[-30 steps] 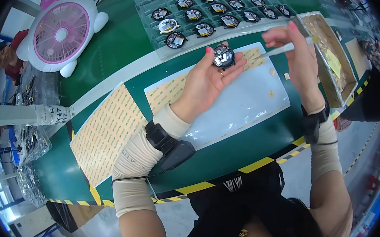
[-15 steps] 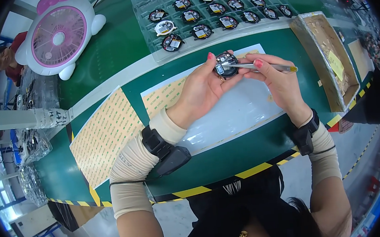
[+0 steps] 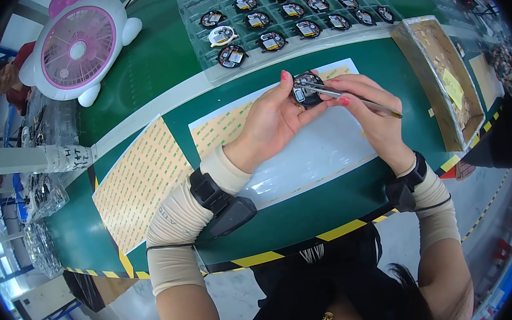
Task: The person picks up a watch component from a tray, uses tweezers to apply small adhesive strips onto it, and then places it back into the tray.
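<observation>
Between its thumb and fingers, my left hand [image 3: 273, 116] holds a round black watch body [image 3: 307, 94] with its inner parts facing up. My right hand [image 3: 373, 110] grips a pair of metal tweezers [image 3: 360, 98], whose tips rest at the upper part of the watch body's inside. What lies between the tips is too small to make out. Beneath both hands lies a backing sheet [image 3: 310, 149], partly bare and glossy, with tan adhesive pieces [image 3: 217, 128] along its far side. A second sheet of tan adhesive with green print [image 3: 142, 185] lies to the left.
A clear plastic tray [image 3: 214, 69] holding several round watch bodies [image 3: 272, 41] stands at the back. A shallow box [image 3: 441, 83] with tan scraps is on the right. At back left stands a pink and white fan [image 3: 79, 49]; another person [image 3: 14, 77] is beyond it.
The tweezers have tilted more steeply, and their tips have moved up on the watch body. My right hand has shifted slightly with them; my left hand keeps its hold.
</observation>
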`<state>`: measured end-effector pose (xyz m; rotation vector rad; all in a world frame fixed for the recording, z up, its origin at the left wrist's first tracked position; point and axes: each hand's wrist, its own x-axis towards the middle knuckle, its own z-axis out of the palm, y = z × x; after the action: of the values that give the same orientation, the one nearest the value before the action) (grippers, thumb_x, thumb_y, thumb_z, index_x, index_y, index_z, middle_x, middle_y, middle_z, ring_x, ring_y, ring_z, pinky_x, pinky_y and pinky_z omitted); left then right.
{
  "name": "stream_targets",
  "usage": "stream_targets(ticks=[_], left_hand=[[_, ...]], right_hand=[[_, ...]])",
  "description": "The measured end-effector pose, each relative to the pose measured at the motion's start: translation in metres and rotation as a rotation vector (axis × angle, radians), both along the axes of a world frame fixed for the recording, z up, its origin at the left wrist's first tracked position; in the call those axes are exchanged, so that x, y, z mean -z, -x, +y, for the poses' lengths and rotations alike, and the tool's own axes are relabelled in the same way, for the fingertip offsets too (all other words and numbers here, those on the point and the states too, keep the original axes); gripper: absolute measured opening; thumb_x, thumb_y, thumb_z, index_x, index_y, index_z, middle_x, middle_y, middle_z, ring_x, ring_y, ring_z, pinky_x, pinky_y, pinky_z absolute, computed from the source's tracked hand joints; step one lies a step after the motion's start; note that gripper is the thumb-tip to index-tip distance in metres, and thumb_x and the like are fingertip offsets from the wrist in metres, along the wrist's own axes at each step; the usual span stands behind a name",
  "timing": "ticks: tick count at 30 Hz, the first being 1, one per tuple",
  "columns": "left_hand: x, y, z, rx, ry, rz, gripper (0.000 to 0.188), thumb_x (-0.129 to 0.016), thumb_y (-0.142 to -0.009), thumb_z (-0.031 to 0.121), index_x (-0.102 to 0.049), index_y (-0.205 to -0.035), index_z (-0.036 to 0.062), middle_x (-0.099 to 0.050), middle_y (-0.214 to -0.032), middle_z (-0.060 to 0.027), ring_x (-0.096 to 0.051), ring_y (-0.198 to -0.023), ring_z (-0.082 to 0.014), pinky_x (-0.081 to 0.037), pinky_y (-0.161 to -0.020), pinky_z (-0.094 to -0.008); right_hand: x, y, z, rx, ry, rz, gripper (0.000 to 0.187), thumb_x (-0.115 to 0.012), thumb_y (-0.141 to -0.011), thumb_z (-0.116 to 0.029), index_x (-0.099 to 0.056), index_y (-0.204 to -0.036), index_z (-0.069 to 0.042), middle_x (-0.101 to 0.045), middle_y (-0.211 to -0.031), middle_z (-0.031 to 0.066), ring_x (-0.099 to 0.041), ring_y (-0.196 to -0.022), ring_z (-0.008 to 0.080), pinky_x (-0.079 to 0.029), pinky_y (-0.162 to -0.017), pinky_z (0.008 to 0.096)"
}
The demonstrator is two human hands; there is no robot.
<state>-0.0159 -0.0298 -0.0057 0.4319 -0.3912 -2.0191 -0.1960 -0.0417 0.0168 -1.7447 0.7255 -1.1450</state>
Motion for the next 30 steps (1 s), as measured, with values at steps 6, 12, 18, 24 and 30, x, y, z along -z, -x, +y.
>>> stream_targets(ticks=[6,12,18,24,30], left_hand=[[0.001,-0.001,0.0,0.034,0.002,-0.039,0.046,-0.031,-0.096,0.034,-0.037,-0.122,-0.0031,-0.047,-0.119,-0.0147,-0.05,-0.11,-0.0239,-0.038,-0.101,-0.0375],[0.008,0.001,0.002,0.011,-0.053,-0.191,0.043,-0.035,-0.095,0.033,-0.044,-0.116,-0.003,-0.054,-0.113,-0.017,-0.052,-0.108,-0.025,-0.041,-0.095,-0.037],[0.004,0.005,0.002,0.02,-0.042,-0.257,0.046,-0.034,-0.095,0.034,-0.041,-0.12,-0.0034,-0.051,-0.118,-0.0182,-0.049,-0.113,-0.0277,-0.039,-0.096,-0.0375],[0.002,0.012,0.0,0.016,-0.004,-0.29,0.048,-0.035,-0.095,0.036,-0.039,-0.122,-0.0034,-0.049,-0.12,-0.0184,-0.047,-0.114,-0.0285,-0.039,-0.096,-0.0384],[0.004,-0.003,0.0,0.007,-0.009,-0.259,0.047,-0.034,-0.095,0.036,-0.041,-0.12,-0.0029,-0.051,-0.118,-0.0174,-0.047,-0.114,-0.0272,-0.038,-0.097,-0.0385]], right_hand=[[-0.006,0.0,0.003,-0.003,-0.013,0.101,0.021,-0.053,-0.081,0.007,-0.061,-0.1,0.005,-0.06,-0.101,0.0169,-0.06,-0.092,0.0226,-0.05,-0.078,0.0304],[0.021,0.0,0.0,-0.011,0.776,0.192,0.018,-0.059,-0.074,0.004,-0.062,-0.092,0.003,-0.061,-0.099,0.0171,-0.061,-0.089,0.0282,-0.052,-0.071,0.0326],[0.006,0.006,0.01,-0.135,1.033,0.57,0.028,-0.056,-0.069,-0.003,-0.059,-0.096,0.005,-0.056,-0.104,0.0169,-0.057,-0.098,0.0274,-0.053,-0.069,0.0312],[0.018,0.01,0.015,-0.092,1.103,0.695,0.031,-0.056,-0.068,-0.003,-0.057,-0.098,0.005,-0.056,-0.102,0.0159,-0.054,-0.102,0.0283,-0.053,-0.069,0.0296],[0.022,-0.004,0.004,-0.165,1.024,0.505,0.026,-0.058,-0.071,-0.003,-0.058,-0.095,0.006,-0.056,-0.102,0.0162,-0.056,-0.1,0.0294,-0.053,-0.069,0.0306]])
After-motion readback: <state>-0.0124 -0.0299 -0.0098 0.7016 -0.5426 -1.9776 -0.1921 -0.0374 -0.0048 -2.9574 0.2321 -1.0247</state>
